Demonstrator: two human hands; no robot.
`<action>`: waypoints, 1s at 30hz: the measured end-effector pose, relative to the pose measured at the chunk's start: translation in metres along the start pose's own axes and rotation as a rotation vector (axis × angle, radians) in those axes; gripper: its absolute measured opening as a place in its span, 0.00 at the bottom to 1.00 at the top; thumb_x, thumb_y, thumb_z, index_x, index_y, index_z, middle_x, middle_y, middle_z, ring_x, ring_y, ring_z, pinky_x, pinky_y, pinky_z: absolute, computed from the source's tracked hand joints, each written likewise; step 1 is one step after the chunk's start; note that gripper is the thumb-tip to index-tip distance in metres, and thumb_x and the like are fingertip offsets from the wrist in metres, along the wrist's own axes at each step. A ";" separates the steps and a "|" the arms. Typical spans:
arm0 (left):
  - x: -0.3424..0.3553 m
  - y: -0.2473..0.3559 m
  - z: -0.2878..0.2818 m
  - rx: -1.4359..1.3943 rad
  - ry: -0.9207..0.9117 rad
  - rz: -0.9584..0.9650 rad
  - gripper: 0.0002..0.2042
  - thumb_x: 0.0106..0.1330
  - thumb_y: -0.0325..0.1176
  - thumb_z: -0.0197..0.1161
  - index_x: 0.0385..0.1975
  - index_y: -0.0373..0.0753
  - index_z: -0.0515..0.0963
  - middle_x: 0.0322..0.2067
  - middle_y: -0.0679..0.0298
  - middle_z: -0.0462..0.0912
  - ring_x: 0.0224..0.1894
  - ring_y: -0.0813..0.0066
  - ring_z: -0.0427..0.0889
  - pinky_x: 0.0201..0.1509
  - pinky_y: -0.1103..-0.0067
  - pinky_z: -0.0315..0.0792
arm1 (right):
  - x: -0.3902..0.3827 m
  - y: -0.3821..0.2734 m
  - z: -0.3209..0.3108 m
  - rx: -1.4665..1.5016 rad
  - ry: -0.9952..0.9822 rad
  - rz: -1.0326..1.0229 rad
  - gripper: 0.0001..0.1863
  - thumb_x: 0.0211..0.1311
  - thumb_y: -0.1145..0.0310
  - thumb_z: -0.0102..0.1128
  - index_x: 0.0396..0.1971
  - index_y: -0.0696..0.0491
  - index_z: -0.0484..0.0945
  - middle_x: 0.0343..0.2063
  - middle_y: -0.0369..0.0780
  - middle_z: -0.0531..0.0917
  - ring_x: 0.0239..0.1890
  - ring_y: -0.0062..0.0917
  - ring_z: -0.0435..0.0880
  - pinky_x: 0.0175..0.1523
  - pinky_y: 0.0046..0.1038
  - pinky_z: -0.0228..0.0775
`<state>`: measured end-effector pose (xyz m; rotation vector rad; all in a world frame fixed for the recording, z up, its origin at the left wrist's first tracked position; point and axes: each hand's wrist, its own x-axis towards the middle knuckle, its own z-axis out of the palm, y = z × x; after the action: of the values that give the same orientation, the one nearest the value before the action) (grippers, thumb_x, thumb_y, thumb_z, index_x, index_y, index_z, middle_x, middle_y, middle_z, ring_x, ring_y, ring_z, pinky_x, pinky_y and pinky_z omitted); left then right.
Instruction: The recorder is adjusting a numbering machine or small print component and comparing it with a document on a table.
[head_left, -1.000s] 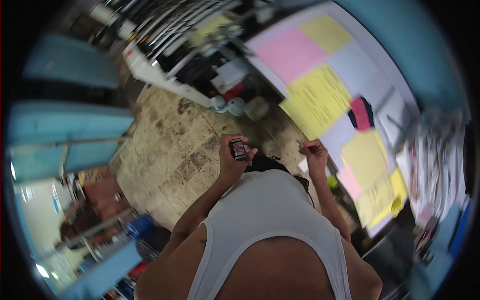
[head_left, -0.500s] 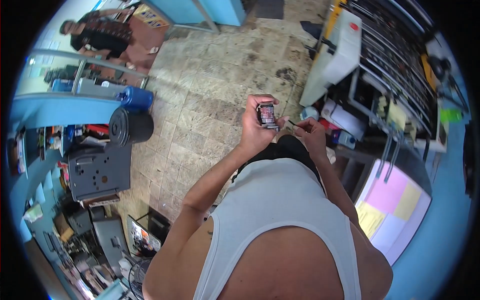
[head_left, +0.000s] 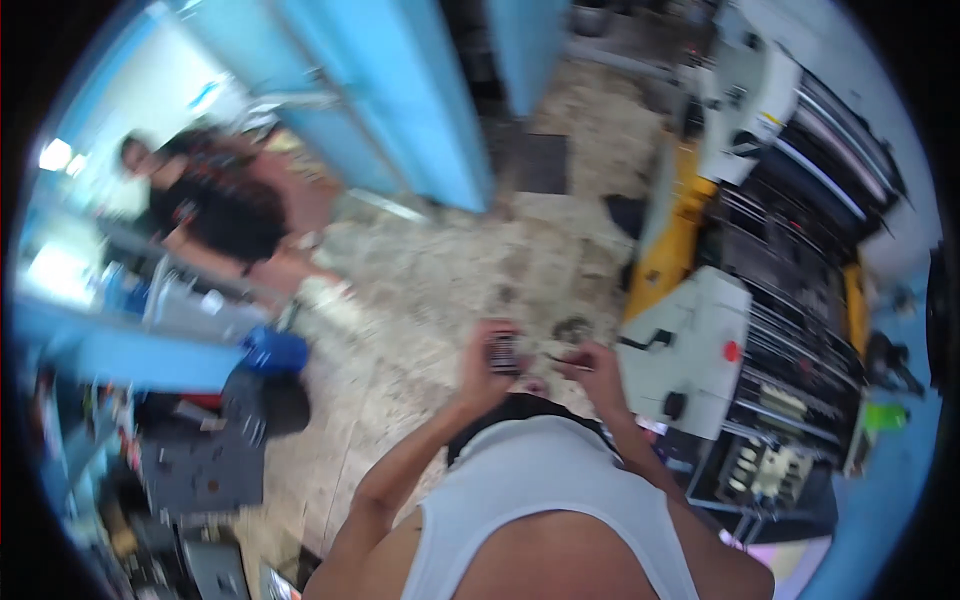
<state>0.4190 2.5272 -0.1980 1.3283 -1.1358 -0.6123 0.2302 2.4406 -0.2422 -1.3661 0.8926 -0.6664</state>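
My left hand (head_left: 480,372) is closed round a small flat dark block (head_left: 502,353) with rows of light print on its face. It is held out in front of my body, above the tiled floor. To its right, my right hand (head_left: 598,374) pinches a thin dark stick-like piece (head_left: 557,361), whose tip points toward the block without touching it. Motion blur hides what kind of things these two are.
A large machine with a white side panel (head_left: 690,345) and a yellow frame (head_left: 672,240) stands along the right. On the left are a black bin (head_left: 272,405), a blue water jug (head_left: 277,349) and a grey panel (head_left: 205,465). A person (head_left: 225,215) is by the far-left partition.
My view has tilted up, so the room and both hands sit lower in the picture. More of the machine and blue doors shows. Both hands keep their holds.
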 end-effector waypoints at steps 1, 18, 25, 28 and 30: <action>0.026 0.003 -0.007 0.103 0.024 -0.012 0.24 0.46 0.19 0.73 0.44 0.40 0.70 0.42 0.60 0.74 0.42 0.69 0.76 0.42 0.76 0.75 | 0.023 -0.017 0.000 0.045 0.018 0.075 0.07 0.48 0.77 0.70 0.25 0.59 0.79 0.22 0.37 0.82 0.26 0.18 0.81 0.33 0.21 0.73; 0.526 -0.136 0.025 -0.007 -0.301 0.019 0.25 0.50 0.16 0.71 0.45 0.38 0.64 0.45 0.56 0.75 0.28 0.78 0.77 0.24 0.84 0.75 | 0.481 -0.071 -0.111 0.042 0.569 0.054 0.05 0.51 0.80 0.68 0.27 0.59 0.79 0.22 0.35 0.82 0.25 0.15 0.78 0.32 0.18 0.70; 0.745 -0.165 0.148 -0.147 -0.539 0.081 0.26 0.48 0.15 0.72 0.44 0.38 0.65 0.45 0.55 0.74 0.35 0.82 0.75 0.31 0.85 0.74 | 0.713 -0.028 -0.240 0.101 0.743 -0.019 0.06 0.51 0.80 0.66 0.29 0.58 0.79 0.23 0.35 0.80 0.25 0.16 0.77 0.31 0.19 0.69; 0.824 -0.184 0.205 -0.177 -0.595 0.053 0.26 0.48 0.15 0.71 0.44 0.39 0.65 0.46 0.55 0.73 0.32 0.82 0.76 0.30 0.85 0.74 | 0.834 -0.008 -0.314 0.166 0.936 0.051 0.06 0.50 0.81 0.63 0.30 0.58 0.79 0.23 0.35 0.79 0.24 0.17 0.77 0.30 0.19 0.69; 0.870 -0.190 0.237 -0.244 -0.572 -0.050 0.26 0.48 0.14 0.70 0.44 0.39 0.64 0.46 0.54 0.73 0.28 0.83 0.76 0.28 0.85 0.74 | 0.908 -0.017 -0.361 0.426 1.022 0.122 0.08 0.48 0.80 0.64 0.31 0.58 0.80 0.24 0.36 0.80 0.25 0.18 0.78 0.30 0.21 0.70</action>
<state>0.5841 1.6214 -0.1612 0.9960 -1.4288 -1.1786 0.4026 1.4853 -0.3529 -0.5225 1.4962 -1.4095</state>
